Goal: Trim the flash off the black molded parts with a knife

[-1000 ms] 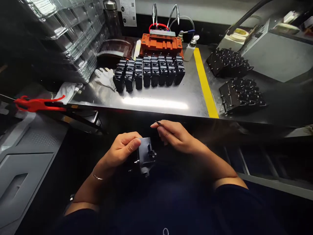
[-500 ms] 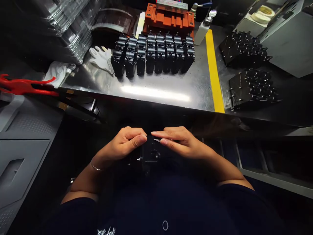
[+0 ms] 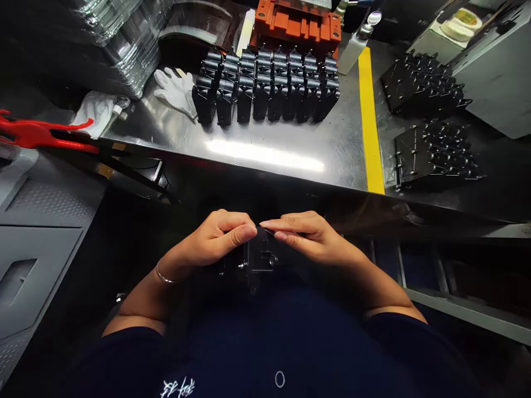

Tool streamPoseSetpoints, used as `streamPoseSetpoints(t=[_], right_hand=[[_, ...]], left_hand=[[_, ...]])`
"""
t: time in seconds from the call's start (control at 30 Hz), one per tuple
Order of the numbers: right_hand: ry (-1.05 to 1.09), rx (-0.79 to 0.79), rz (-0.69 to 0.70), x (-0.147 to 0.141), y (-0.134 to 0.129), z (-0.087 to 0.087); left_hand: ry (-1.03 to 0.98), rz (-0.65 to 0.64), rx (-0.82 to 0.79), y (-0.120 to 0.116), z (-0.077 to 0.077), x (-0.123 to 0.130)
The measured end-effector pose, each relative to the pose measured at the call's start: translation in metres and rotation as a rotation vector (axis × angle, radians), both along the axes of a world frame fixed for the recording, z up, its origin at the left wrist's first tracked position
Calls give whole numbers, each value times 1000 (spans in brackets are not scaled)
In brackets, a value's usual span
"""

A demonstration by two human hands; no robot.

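Close to my body, below the table edge, a black part (image 3: 261,251) with small metal pins is held up. My left hand (image 3: 226,236) grips its top left side, thumb pressed along it. My right hand (image 3: 305,235) pinches a thin pointed blade (image 3: 269,231) between thumb and fingers, its tip at the part's top edge beside my left fingertips. Much of the black part blends into the dark clothing behind it.
A row of black parts (image 3: 265,85) stands on the metal table (image 3: 274,143), with an orange block (image 3: 296,25) behind. White gloves (image 3: 176,91) lie left. Beyond the yellow tape (image 3: 371,121) are more black parts (image 3: 435,149). Red handles (image 3: 45,134) lie far left.
Both hands have shifted slightly right in view, with the black part. The blade has turned and shows less of its bright face. The table scene has shifted slightly right as well.
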State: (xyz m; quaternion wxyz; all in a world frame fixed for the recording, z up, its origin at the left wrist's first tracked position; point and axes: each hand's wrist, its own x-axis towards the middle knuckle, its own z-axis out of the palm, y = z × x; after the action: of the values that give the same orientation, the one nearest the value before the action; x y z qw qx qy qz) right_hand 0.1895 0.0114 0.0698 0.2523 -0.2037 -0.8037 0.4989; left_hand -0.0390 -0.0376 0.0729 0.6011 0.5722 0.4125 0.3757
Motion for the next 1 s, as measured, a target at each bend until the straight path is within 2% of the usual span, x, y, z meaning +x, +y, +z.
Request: streamPoseSetpoints(t=[0.4, 0.57, 0.67, 0.73, 0.8, 0.83, 0.9, 0.93, 1.0], right_hand=[[-28, 16, 16, 2, 1, 0], [-25, -83, 13, 1, 0, 1], [-28, -187, -104, -1, 1, -4], [0, -210, -294, -4, 2, -14], [60, -134, -444, -9, 1, -28], [90, -56, -458, -12, 1, -36], [94, 105, -389, -17, -1, -51], [64, 156, -359, -19, -1, -58], [-25, 179, -352, -17, 0, -66]], left_hand=[[3, 3, -6, 1, -2, 0], [-13, -2, 17, 0, -3, 1], [-24, 32, 13, -2, -4, 2], [-48, 154, -6, -2, -8, 4], [-142, 425, -60, 3, -13, 9], [-231, 597, -103, 8, -17, 12], [-442, 885, -189, 20, -22, 22], [-537, 966, -213, 28, -25, 28], [-603, 955, -180, 41, -28, 42]])
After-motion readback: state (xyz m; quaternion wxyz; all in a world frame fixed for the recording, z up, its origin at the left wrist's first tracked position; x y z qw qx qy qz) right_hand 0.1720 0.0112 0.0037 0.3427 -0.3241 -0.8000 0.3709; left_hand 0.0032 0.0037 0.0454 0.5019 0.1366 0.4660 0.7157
